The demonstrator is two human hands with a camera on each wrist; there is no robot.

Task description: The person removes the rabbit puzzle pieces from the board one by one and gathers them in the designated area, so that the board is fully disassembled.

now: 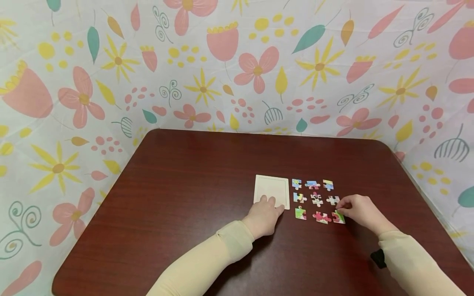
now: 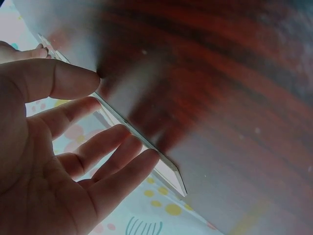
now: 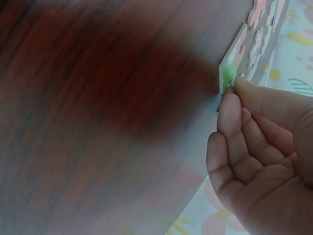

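My left hand (image 1: 263,216) rests with its fingers on the near part of a square cream puzzle board (image 1: 272,187), which lies flat on the table. In the left wrist view, its fingers (image 2: 110,144) are slightly bent and touch the edge of the board. With thumb and index fingertip, my right hand (image 1: 361,209) pinches a green and red corner jigsaw piece (image 1: 338,218) at the near right of the pieces. The right wrist view shows that jigsaw piece (image 3: 234,58) at the fingertips, the other fingers curled loosely.
Several other jigsaw pieces lie spaced in rows right of the board, among them a centre piece (image 1: 316,199), a green piece (image 1: 300,213) and a red piece (image 1: 321,217). Beneath is a dark brown table (image 1: 177,197), with a flowered cloth (image 1: 222,82) hanging around it.
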